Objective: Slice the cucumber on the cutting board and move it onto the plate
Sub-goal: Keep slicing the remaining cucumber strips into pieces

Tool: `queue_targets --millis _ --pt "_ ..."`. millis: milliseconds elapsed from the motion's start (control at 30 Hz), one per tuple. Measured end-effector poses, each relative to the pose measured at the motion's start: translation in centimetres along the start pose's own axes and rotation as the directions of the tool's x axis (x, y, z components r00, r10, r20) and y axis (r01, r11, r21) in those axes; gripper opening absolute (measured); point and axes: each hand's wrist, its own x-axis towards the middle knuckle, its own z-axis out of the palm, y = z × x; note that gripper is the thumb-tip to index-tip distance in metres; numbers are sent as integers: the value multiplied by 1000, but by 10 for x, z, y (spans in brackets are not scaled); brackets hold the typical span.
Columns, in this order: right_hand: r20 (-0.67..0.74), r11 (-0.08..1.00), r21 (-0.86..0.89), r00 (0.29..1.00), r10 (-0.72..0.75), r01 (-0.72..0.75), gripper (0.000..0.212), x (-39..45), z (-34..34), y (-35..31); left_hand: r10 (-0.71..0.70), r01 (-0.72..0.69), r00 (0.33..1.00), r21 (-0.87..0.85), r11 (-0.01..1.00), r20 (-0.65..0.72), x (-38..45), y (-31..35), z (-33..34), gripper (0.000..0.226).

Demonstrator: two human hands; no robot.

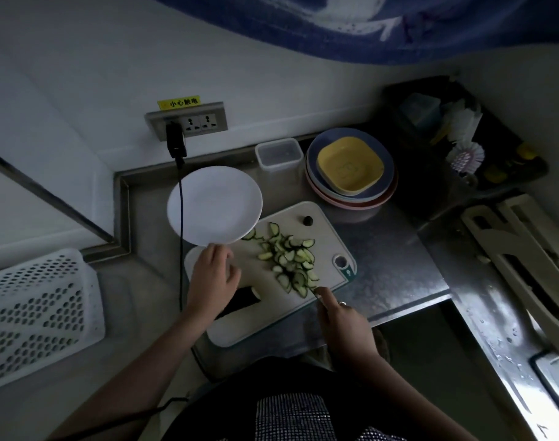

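A pile of thin cucumber slices (291, 259) lies on the white cutting board (272, 316). The uncut dark cucumber piece (240, 302) rests at the board's left, partly under my left wrist. A cut-off cucumber end (307, 220) sits at the board's far edge. The white plate (214, 202) overlaps the board's far left corner. My left hand (213, 275) holds the plate's near rim. My right hand (338, 316) grips a knife (317, 295), whose blade tip touches the near end of the slice pile. Most of the blade is hidden.
A black cable (181, 237) hangs from the wall socket (189, 122) across the plate. Stacked coloured plates (351, 167) and a clear tub (279, 154) stand behind the board. A white perforated basket (33, 313) sits left. A sink area (510, 281) lies right.
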Motion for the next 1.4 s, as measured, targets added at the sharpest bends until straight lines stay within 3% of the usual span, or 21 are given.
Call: queue_targets --millis 67,133,200,333,700,900,1067,1400 --pt "45 999 36 999 14 -16 32 2 10 -15 156 -164 978 44 986 140 -24 -9 3 23" --pt "93 999 41 996 -15 11 31 4 18 -28 352 -386 883 54 921 309 -40 -13 7 15" --pt "126 998 45 991 -43 38 29 4 22 -40 408 -487 814 103 867 412 -48 -18 14 27" --pt "145 996 46 986 -77 71 26 -3 31 -62 417 -499 805 101 861 422 -51 -20 17 45" --pt "69 997 25 995 68 -69 32 -21 64 -85 499 -526 776 -41 850 386 -41 -24 18 29" --pt "66 997 -6 995 75 -75 42 -28 63 -90 541 -561 731 -85 823 416 -49 -31 17 42" --pt "72 998 -50 997 30 -26 35 -30 64 -93 566 -604 699 -62 794 438 -48 -36 14 41" --pt "67 996 -47 995 75 -72 33 -27 65 -94 544 -589 679 -76 805 492 -45 -36 16 53"
